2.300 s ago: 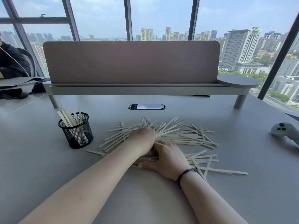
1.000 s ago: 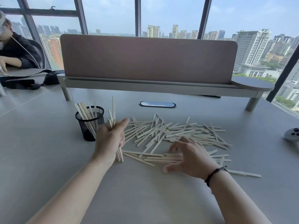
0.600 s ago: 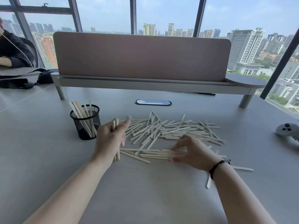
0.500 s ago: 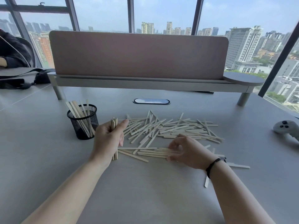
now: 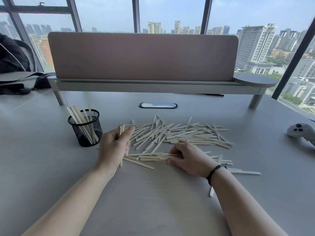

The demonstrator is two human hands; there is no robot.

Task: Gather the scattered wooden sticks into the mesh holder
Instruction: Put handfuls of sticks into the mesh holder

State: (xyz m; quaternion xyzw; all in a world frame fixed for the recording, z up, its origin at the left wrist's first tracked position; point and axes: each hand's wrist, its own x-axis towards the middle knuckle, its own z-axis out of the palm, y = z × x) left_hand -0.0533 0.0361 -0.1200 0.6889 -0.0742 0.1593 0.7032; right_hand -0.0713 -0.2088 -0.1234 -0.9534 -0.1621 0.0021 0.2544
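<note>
Dozens of flat pale wooden sticks (image 5: 179, 135) litter a grey desk (image 5: 153, 201) before city windows, right of a black mesh holder (image 5: 86, 127). Left hand (image 5: 114, 147) grips an upright bundle (image 5: 121, 132); right hand (image 5: 189, 158) pinches flat sticks.

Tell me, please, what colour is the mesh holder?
Black, seen in the head view: mesh holder.

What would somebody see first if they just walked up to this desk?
Probably the big messy pile of wooden sticks spread across the middle of the grey desk. Next, the left hand holding a small bundle of sticks upright, right beside the black mesh holder that already has some sticks in it. The right hand is pinching more sticks at the pile's near edge.
</note>
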